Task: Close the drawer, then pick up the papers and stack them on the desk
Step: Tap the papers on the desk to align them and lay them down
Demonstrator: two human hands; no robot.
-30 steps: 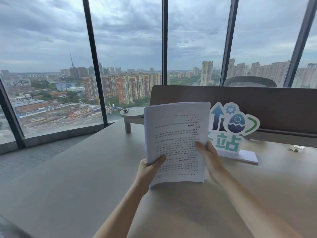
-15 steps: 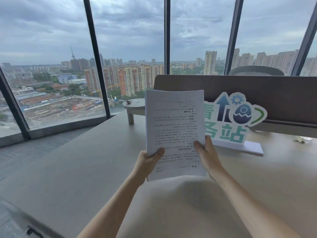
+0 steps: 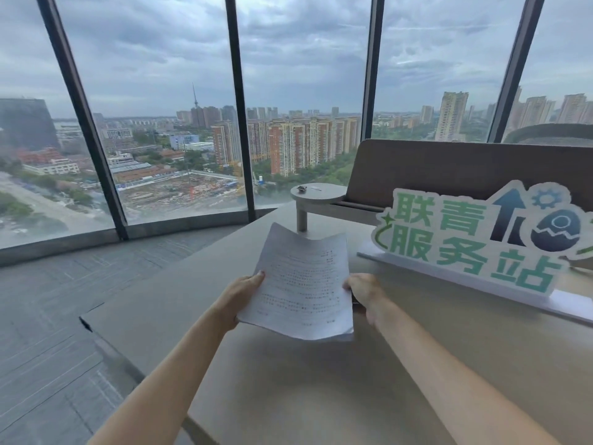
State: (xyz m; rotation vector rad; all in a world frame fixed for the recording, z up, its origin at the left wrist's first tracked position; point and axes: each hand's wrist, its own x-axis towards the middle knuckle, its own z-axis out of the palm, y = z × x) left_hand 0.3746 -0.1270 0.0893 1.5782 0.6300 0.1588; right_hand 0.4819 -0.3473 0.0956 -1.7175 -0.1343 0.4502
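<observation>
A stack of white printed papers (image 3: 303, 284) is tilted back, low over the beige desk (image 3: 288, 396), its near edge close to the surface. My left hand (image 3: 239, 295) grips the stack's left edge with the thumb on top. My right hand (image 3: 364, 292) holds the right edge, fingers under the sheets. The top edge curls slightly. No drawer is in view.
A white and green cut-out sign (image 3: 475, 242) on a white base stands on the desk at the right. Behind it runs a brown partition (image 3: 449, 168) with a small round shelf (image 3: 317, 192). The desk's left edge drops to a grey floor (image 3: 48, 316) by tall windows.
The papers have gone from upright in front of me to leaning back and lower over the desk. My view has turned left, so the sign now sits further right.
</observation>
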